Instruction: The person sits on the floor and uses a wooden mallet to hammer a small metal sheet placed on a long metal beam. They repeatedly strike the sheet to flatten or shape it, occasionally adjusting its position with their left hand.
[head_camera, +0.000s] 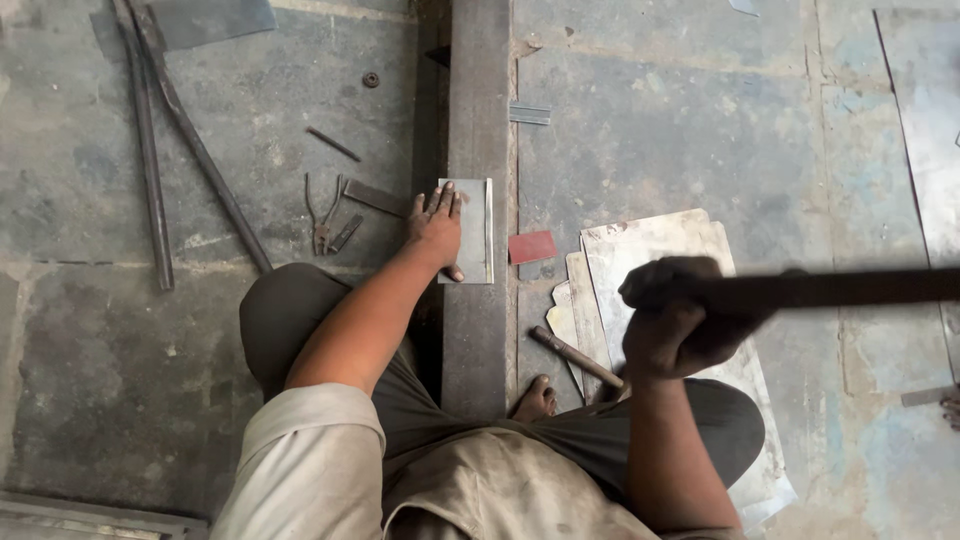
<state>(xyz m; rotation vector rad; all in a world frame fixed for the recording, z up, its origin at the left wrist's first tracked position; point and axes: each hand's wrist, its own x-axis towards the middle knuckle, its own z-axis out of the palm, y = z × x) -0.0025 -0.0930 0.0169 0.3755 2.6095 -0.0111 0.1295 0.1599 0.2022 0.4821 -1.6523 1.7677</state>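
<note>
Flat under left hand (437, 228), small metal sheet (474, 230), right hand (668, 325) gripping bar (850, 288)

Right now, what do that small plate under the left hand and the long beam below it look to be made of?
The small plate looks like thin sheet metal: flat, dull grey, with a bright folded edge along one side. The long beam beneath it seems to be heavy steel, dark and matte, perhaps rusted. The left hand presses the plate flat.

Soft, even daylight, fairly dim, with only faint shadows on the floor (130, 380). The right hand (675, 325) and its bar (850, 288) are motion-blurred and dark; the metal sheets (660, 245) show mild glare.
</note>
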